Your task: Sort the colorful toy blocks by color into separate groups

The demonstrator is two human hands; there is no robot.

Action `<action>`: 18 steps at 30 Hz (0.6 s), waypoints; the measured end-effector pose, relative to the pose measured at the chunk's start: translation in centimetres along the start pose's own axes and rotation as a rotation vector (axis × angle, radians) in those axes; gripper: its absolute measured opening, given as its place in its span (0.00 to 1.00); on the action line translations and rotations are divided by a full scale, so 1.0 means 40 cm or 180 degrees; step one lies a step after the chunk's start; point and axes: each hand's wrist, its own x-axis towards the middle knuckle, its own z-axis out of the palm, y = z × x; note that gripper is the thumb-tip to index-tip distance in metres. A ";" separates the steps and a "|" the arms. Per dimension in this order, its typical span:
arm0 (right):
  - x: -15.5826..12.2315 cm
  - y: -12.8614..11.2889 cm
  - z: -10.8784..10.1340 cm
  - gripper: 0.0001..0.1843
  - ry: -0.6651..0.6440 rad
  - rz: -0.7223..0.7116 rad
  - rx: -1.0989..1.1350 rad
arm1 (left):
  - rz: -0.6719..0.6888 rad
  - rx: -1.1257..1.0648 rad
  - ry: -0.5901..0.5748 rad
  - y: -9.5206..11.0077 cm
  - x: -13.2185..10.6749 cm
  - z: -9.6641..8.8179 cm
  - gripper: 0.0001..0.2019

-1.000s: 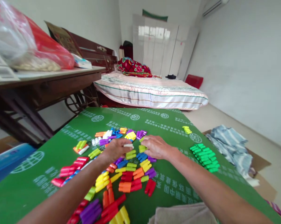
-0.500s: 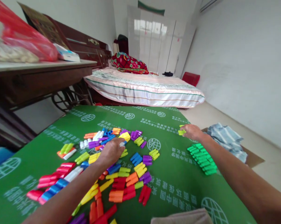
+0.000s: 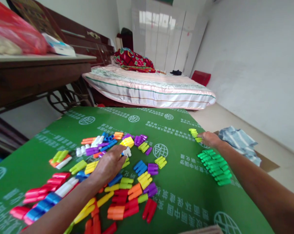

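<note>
Dial is centring on the green board [image 3: 186, 182], 12 pointing away from the person. A red block [image 3: 149, 210] is lying at 6 o'clock, an orange block [image 3: 115, 213] just round toward 7. Rows of green blocks [image 3: 214, 166] are sitting close together at 3. The left hand [image 3: 110, 165] is reaching over the pile toward 9 and pinching a white block [image 3: 126, 152] at its fingertips, just short of centre. Block is probably feeling light, stiff, smooth, a bit slippery but hardly fragile; gripping across the solid joined end, leaving the prongs free, is looking surest. The right hand [image 3: 209, 139] is touching a lime block [image 3: 198, 139] at 2 with its fingertips; can't tell if it's gripping or letting go. Same light plastic, apparently, so a side pinch should be working. Bed [image 3: 149, 92] is standing beyond at 12
</note>
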 end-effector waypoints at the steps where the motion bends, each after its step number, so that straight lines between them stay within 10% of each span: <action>1: 0.001 -0.001 0.001 0.18 -0.0036 -0.0014 -0.0014 | 0.0002 -0.0009 0.0006 -0.001 -0.002 -0.001 0.22; 18: 0.040 0.004 0.021 0.16 -0.0193 0.0124 0.0109 | -0.0019 -0.0157 0.0118 0.002 -0.033 -0.021 0.21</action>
